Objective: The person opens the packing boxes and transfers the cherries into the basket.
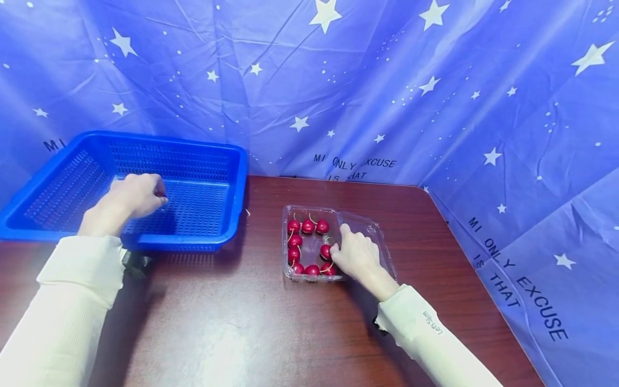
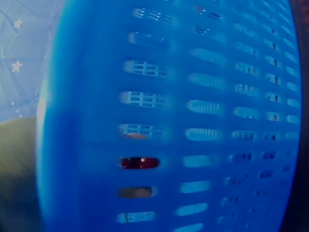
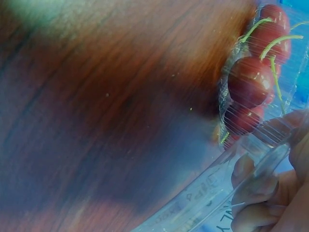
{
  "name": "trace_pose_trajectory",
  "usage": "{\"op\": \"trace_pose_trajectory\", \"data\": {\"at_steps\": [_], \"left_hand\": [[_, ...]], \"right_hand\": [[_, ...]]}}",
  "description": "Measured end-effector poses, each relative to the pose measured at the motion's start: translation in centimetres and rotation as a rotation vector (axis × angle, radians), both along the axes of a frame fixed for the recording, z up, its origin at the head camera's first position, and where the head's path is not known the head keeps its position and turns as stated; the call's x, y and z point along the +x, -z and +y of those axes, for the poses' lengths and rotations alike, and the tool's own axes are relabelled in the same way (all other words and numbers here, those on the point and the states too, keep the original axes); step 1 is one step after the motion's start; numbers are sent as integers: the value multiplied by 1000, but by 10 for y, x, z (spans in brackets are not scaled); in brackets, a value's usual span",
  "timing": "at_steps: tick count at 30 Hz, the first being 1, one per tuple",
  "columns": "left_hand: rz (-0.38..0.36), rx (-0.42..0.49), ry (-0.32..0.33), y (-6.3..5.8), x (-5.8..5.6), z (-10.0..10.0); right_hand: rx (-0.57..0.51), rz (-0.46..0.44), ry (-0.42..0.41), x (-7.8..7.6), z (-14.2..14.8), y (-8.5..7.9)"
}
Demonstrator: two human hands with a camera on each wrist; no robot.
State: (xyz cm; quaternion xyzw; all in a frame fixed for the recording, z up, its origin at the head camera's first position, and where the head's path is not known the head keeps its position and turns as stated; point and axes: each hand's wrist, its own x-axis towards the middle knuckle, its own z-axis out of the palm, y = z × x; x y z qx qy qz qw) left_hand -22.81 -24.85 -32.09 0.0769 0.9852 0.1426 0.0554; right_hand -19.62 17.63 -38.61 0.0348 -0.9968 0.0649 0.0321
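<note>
Gripping, left hand: left hand (image 1: pixel 132 196) poised inside the basket's opening, fingers curled about a cherry (image 2: pixel 140 163); the fruit is mostly hidden, its dark red showing through one slot in the left wrist view.
Gripping, right hand: right hand (image 1: pixel 358 255) clasping the near-right wall of the clear box (image 1: pixel 285 242), thumb at the inner side, beside a cherry; exact contact with that fruit cannot be told.
Cherries in box: nine visible cherries (image 1: pixel 295 241), red, several with green stems, lying along the walls around a bare middle.
Lid: transparent lid (image 1: pixel 382 242) folded open on the box's right side, partly behind the right hand.
Basket: blue slotted basket (image 1: pixel 181 239), left of the box and well apart from it.
Support: brown wood-grain tabletop (image 1: pixel 271 333) under both containers.
Backdrop: blue curtain (image 1: pixel 271 80) with white stars and black lettering.
</note>
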Motion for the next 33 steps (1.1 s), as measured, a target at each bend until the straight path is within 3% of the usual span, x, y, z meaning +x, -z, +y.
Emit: {"op": "trace_pose_trajectory", "data": {"at_steps": [15, 23, 33], "left_hand": [[-123, -6, -27, 11, 2, 0], [-125, 9, -63, 8, 2, 0], [-89, 26, -62, 5, 0, 1]], "right_hand": [[0, -3, -6, 1, -1, -1], [3, -4, -3, 1, -1, -2], [-4, 5, 0, 1, 0, -2]]}}
